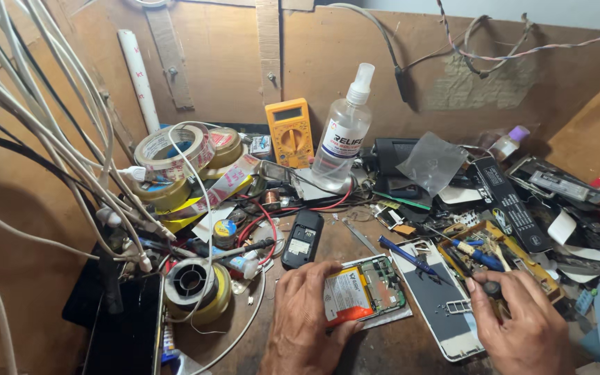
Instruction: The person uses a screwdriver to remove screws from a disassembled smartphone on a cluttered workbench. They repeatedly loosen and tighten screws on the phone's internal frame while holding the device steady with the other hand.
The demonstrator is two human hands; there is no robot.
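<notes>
Pinning opened phone (364,292) with my left hand (307,316), fingers flat on its orange-labelled battery (346,297), my right hand (522,326) pinching dark tool (492,287), white-labelled clear bottle (342,132) behind.

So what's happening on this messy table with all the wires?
A person is working on an opened phone with its back taken off, so the orange battery and green circuit board show. The left hand rests on the phone and holds it flat on the wooden table. The right hand grips a small dark tool beside a white phone cover. Around them lie tape rolls, a yellow meter, a clear spray bottle and a blue screwdriver.
</notes>
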